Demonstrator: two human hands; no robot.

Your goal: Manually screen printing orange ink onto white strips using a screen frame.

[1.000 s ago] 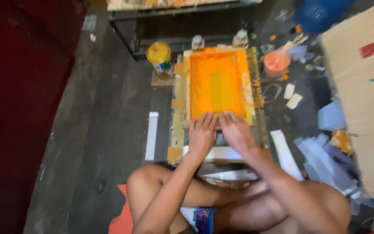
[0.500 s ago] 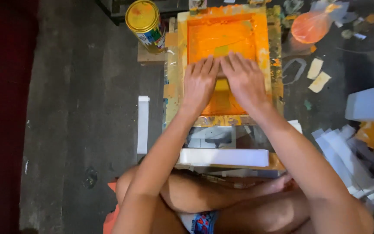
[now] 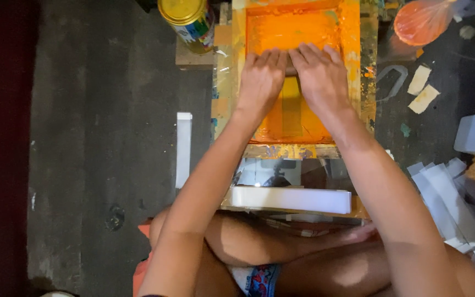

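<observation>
Both hands (image 3: 291, 77) press inside orange screen frame (image 3: 353, 66).

a floor-level print workshop: ink-smeared orange screen frame (image 3: 295, 71), paint can (image 3: 188, 22), paper scraps (image 3: 452, 192).

Squeegee (image 3: 291, 70) mostly under hands (image 3: 292, 77)

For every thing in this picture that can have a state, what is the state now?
Left hand: palm down, pressing a tool on the screen.
Right hand: palm down beside it, pressing the same tool.
Squeegee: mostly hidden under both hands.
Screen frame: lying flat, covered in orange ink.
Paint can: upright, yellow lid closed.
Plastic bag of orange ink: lying on the floor.
White strips: loosely piled.
</observation>
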